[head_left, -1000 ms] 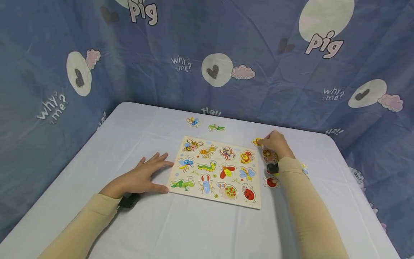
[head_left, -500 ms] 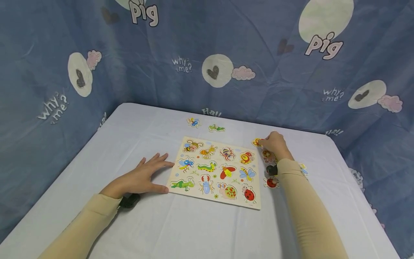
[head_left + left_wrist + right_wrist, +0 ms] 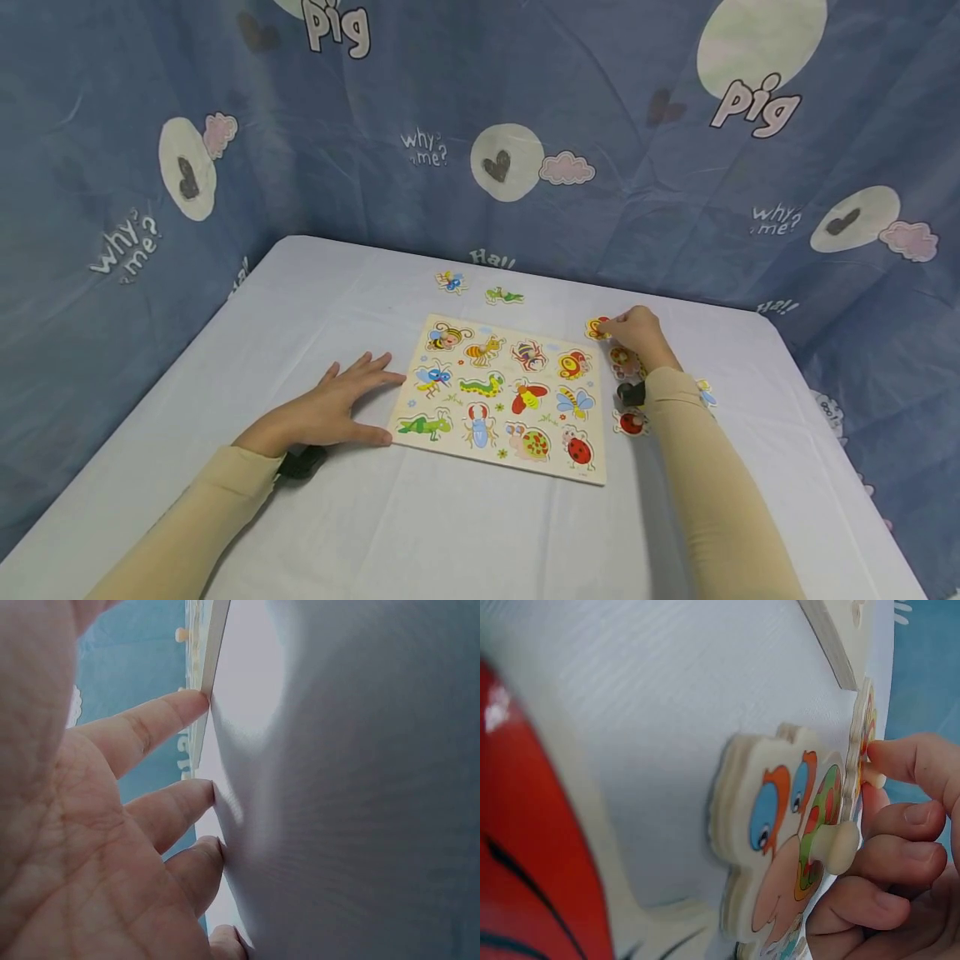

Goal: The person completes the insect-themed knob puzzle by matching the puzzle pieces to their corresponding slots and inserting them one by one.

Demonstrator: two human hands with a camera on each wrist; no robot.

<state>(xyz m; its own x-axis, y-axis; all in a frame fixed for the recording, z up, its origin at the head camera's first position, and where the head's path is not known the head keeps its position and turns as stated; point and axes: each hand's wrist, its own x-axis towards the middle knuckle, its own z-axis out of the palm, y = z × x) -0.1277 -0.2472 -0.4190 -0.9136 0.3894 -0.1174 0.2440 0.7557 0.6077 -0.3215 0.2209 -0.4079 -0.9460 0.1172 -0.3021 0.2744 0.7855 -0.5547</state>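
Observation:
A wooden peg puzzle board (image 3: 491,460) printed with insects and a snail lies on the white table. My left hand (image 3: 330,408) has its fingers spread at the board's left side. Its index fingertip touches the edge, and the thumb tip is at the near left corner. Beyond the far right corner, my right hand (image 3: 639,333) pinches the small knob (image 3: 874,775) of a yellow-and-red butterfly puzzle piece (image 3: 597,328) between thumb and index finger. Close to the curled other fingers is a snail piece (image 3: 780,847) with its own knob. My sleeve partly hides the pieces below that hand.
A ladybird piece (image 3: 631,422) lies right of the board. A blue-winged piece (image 3: 707,394) shows past my right sleeve. Behind the board lie a blue insect piece (image 3: 451,282) and a green grasshopper piece (image 3: 505,296). A blue printed cloth (image 3: 360,192) hangs behind the table.
The butterfly piece looks slightly tipped up under my right fingertips compared with before. My left hand and the board have not visibly moved.

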